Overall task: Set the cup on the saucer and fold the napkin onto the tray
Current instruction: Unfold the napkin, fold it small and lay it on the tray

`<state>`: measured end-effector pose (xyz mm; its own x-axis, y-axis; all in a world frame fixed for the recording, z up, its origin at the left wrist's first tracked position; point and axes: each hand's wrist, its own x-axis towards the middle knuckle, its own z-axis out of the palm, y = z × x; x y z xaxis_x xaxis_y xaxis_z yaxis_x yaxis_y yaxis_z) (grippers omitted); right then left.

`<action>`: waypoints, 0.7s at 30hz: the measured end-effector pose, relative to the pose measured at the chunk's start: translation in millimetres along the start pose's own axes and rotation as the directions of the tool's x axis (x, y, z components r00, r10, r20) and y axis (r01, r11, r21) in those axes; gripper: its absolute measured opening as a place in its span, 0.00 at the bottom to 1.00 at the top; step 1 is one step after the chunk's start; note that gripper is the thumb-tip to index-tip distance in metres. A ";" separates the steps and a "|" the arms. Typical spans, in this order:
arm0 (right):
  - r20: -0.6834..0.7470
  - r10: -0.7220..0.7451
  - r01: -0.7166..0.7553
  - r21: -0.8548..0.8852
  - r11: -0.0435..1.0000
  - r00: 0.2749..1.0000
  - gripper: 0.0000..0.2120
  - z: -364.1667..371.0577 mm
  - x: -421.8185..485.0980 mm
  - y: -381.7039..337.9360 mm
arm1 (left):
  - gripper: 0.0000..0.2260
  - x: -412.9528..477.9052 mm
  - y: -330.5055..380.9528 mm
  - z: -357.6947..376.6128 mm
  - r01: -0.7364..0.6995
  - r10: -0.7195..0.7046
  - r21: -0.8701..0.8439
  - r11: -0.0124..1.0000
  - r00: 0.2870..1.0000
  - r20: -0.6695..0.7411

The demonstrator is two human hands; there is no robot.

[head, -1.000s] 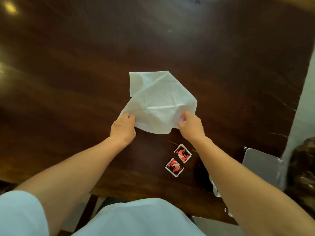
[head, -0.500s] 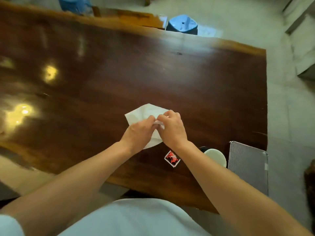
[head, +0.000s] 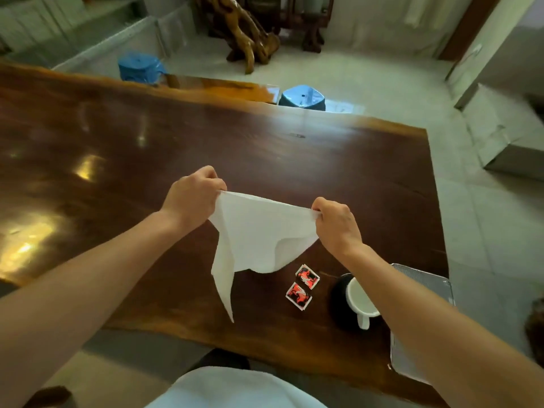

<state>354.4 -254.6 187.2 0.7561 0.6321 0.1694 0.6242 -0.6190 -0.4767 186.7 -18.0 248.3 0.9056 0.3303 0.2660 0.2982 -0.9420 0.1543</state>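
Note:
A white napkin hangs in the air above the dark wooden table, stretched between both hands. My left hand pinches its upper left corner and my right hand pinches its upper right corner. One loose corner dangles down at the lower left. A white cup stands on a black saucer at the right, partly hidden behind my right forearm. The silver metal tray lies at the table's right edge beyond the cup, also partly covered by that arm.
Two small red and black sachets lie on the table left of the saucer. Two blue stools stand past the far edge. The table's right edge runs close beside the tray.
The napkin lay on the table a second ago, then both hands gathered it at the middle. Now it is lifted off the table and pulled wide between the hands. My view has tilted up.

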 end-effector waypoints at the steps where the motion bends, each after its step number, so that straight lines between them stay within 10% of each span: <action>1: -0.006 0.006 -0.007 -0.007 1.000 1.000 0.08 -2.5 9.7 -0.7 | 0.07 7.2 -7.5 -3.9 0.004 -0.004 -0.014 1.000 1.000 -0.024; 13: -0.284 -0.088 0.050 -0.138 0.989 0.955 0.10 -60.2 191.9 -44.8 | 0.13 119.0 -121.9 -78.1 0.029 -0.057 -0.069 0.997 0.898 -0.437; 21: -0.370 -0.057 0.002 -0.147 0.989 0.927 0.10 -28.7 212.4 -45.5 | 0.16 142.1 -191.8 -56.9 0.034 -0.151 -0.252 0.967 0.873 -0.464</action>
<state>492.2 -105.6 269.7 0.7385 0.4491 0.5029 0.6477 -0.6798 -0.3441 241.1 213.0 310.6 0.6054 0.4588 0.6504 0.2428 -0.8847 0.3980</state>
